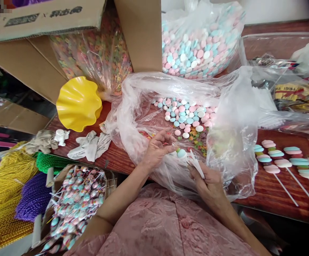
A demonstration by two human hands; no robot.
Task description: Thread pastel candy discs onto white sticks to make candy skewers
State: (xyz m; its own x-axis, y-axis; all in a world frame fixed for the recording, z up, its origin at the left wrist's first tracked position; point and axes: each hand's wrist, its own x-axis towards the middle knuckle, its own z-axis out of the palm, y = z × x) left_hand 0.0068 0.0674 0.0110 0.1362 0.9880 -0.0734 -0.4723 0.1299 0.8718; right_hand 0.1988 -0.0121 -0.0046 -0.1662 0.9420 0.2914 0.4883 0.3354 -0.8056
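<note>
Your right hand (210, 177) has its grip pressed around some thin white sticks (197, 164), perhaps so they are close by. Your left hand (156, 147) is curled, its thumb near a green ring (178, 150) and a blue sweet (181, 153). I cannot tell if that grip pinches them. They sit between your hands, over the open plastic bag (129, 106), which likely stops the loose sweets (183, 112) rolling off.

Now count: one green ring and one blue sweet by your thumb, and three sweet sticks (283, 163) lying apart on the bench (266, 192), maybe so they don't stick together. The white sticks overlap too much to count.
</note>
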